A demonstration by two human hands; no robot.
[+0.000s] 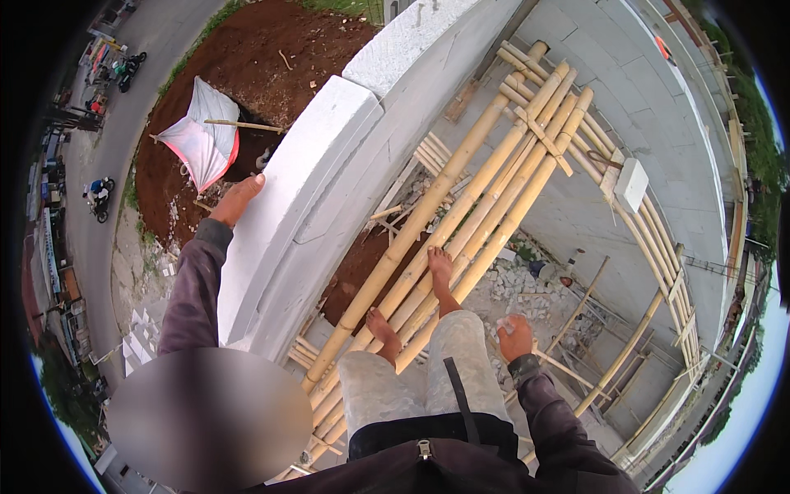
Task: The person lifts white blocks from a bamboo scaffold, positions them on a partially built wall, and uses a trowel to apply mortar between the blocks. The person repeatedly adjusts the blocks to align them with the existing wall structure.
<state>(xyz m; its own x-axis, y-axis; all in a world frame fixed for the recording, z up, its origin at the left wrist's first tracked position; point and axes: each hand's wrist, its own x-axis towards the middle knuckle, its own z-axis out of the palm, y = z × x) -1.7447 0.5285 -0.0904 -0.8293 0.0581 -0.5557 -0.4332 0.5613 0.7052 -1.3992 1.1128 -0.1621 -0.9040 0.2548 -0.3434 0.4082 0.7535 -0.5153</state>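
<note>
My left hand (239,200) is at the outer edge of a white lightweight block (309,132) on top of the wall, one fingertip showing against its edge and the other fingers partly hidden. My right hand (516,337) hangs beside my right knee with its fingers curled. Something small and whitish shows at those fingers, too small to name. My bare feet (441,265) stand on bamboo poles (485,218) laid side by side as a scaffold along the wall.
Another white block (632,185) rests on bamboo poles at the right, beside a grey block wall (609,82). Rubble (514,288) lies far below, seen past the poles. Outside the wall are a red soil mound (255,49), a pale tarp (203,136) and a road (160,58) with motorbikes.
</note>
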